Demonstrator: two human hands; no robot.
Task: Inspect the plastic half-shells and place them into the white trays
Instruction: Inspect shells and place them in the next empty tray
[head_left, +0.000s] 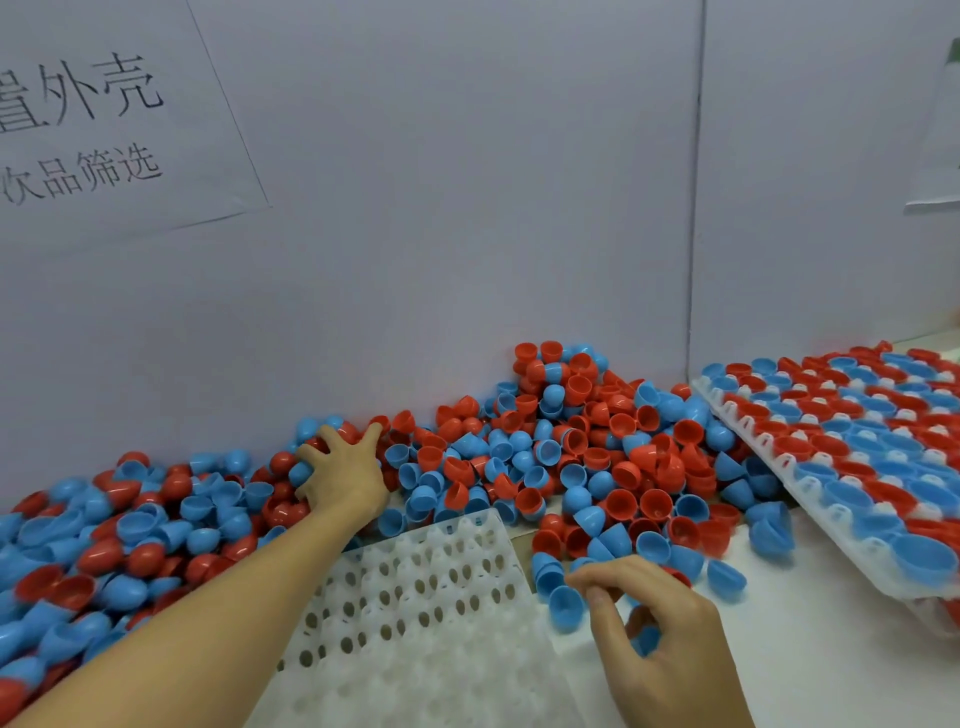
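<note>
Half-shells, red and blue, heaped along wall behind empty white tray. Left hand reaches into heap, fingers spread and pressing on shells. Right hand, just right of tray, pinches blue half-shell. Filled tray far right.
</note>
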